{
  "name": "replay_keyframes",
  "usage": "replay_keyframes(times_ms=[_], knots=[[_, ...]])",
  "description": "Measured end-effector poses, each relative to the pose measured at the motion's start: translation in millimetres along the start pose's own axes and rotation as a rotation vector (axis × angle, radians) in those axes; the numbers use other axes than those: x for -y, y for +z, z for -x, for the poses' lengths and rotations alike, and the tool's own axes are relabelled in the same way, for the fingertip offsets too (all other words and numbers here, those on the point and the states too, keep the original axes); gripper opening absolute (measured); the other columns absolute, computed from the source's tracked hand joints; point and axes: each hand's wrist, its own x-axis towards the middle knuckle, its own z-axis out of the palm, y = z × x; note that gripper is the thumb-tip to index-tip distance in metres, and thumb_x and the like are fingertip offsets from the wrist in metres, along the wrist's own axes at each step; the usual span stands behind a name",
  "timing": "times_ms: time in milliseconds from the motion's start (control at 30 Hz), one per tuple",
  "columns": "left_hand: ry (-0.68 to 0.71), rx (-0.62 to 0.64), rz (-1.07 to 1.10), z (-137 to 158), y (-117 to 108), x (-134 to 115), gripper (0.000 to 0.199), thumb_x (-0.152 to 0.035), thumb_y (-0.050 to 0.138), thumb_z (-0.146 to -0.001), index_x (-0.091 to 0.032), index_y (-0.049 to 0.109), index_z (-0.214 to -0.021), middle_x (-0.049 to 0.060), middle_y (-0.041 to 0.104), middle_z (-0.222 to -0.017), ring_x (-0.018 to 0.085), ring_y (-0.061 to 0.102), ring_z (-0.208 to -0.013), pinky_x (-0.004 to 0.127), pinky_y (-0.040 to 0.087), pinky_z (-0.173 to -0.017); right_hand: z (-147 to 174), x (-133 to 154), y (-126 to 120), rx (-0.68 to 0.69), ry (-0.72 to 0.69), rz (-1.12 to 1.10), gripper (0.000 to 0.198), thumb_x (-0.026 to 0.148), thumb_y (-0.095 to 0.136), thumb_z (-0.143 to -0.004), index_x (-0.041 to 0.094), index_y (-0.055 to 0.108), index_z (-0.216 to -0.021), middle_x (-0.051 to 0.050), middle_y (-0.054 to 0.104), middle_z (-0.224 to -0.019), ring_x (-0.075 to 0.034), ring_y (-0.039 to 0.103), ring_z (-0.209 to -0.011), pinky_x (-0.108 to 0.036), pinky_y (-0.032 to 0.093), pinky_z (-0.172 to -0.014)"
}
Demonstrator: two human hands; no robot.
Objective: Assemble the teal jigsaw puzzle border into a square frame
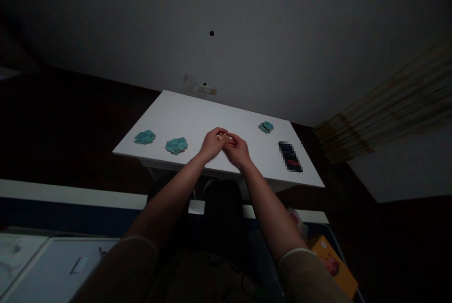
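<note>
Both of my hands meet over the near middle of the white table. My left hand curls its fingers around a small cream-and-tan piece, whose kind I cannot make out. Against the other side of that piece are the bent fingers of my right hand, with the thumb and fingertips close together. Much of the piece is hidden by my fingers. To the left of my hands lies a loose heap of flat teal pieces.
Another teal heap lies at the table's left, and a smaller teal pile at the back right. A blurred-out dark oblong object is near the right edge. Behind stands a grey wall with a socket strip. An orange box sits low right.
</note>
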Motion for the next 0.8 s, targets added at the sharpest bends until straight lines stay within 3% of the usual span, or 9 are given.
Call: replay_keyframes(times_ms=[100, 233, 333, 433, 600, 800], knots=[[-0.017, 0.095, 0.036, 5.6, -11.1, 8.2, 0.035, -0.003, 0.081, -0.092, -0.022, 0.088, -0.119, 0.012, 0.096, -0.131, 0.029, 0.089, -0.123, 0.049, 0.071, -0.122, 2.6, 1.8, 0.2, -0.054, -0.048, 0.058, 0.045, 0.045, 0.101, -0.083, 0.032, 0.085, -0.123, -0.006, 0.092, -0.110, -0.032, 0.087, -0.107, -0.051, 0.075, -0.103], [-0.001, 0.082, 0.045, 7.3, -16.6, 15.3, 0.028, -0.006, 0.081, -0.099, -0.022, 0.090, -0.121, 0.014, 0.096, -0.137, 0.030, 0.090, -0.131, 0.052, 0.069, -0.131, 6.9, 5.3, 2.8, -0.060, -0.097, 0.102, 0.036, 0.052, 0.097, -0.092, 0.032, 0.087, -0.121, -0.013, 0.094, -0.127, -0.036, 0.088, -0.119, -0.057, 0.075, -0.115], [-0.022, 0.056, 0.116, 7.3, -14.7, 21.0, 0.030, -0.008, 0.087, -0.098, -0.020, 0.090, -0.126, 0.015, 0.096, -0.139, 0.031, 0.091, -0.130, 0.053, 0.072, -0.126, 7.6, 3.1, 3.4, -0.074, -0.119, 0.096, 0.042, 0.063, 0.095, -0.094, 0.033, 0.086, -0.122, -0.013, 0.093, -0.125, -0.037, 0.087, -0.119, -0.055, 0.076, -0.109], [-0.087, 0.043, 0.225, 8.1, -12.1, 26.1, 0.033, -0.009, 0.093, -0.095, -0.019, 0.089, -0.127, 0.016, 0.097, -0.132, 0.031, 0.093, -0.121, 0.053, 0.076, -0.117, 4.7, 0.1, -2.0, -0.075, -0.082, 0.007, 0.051, 0.072, 0.102, -0.086, 0.033, 0.083, -0.112, -0.010, 0.091, -0.112, -0.034, 0.086, -0.108, -0.052, 0.076, -0.098], [-0.140, 0.045, 0.253, 11.8, -11.1, 25.3, 0.026, -0.015, 0.102, -0.097, -0.018, 0.088, -0.118, 0.014, 0.097, -0.119, 0.028, 0.093, -0.107, 0.054, 0.080, -0.110, -0.7, 1.0, -26.1, 0.089, 0.002, -0.086, 0.055, 0.074, 0.113, -0.075, 0.032, 0.082, -0.093, -0.003, 0.088, -0.093, -0.027, 0.082, -0.082, -0.046, 0.074, -0.082], [-0.207, 0.099, 0.309, 14.7, -14.9, 15.4, 0.016, -0.023, 0.092, -0.114, -0.016, 0.090, -0.128, 0.017, 0.096, -0.129, 0.029, 0.095, -0.109, 0.053, 0.084, -0.106, 3.5, 1.7, -39.6, 0.106, 0.011, -0.084, 0.052, 0.077, 0.104, -0.086, 0.032, 0.081, -0.095, -0.002, 0.083, -0.082, -0.027, 0.078, -0.071, -0.044, 0.065, -0.073]])
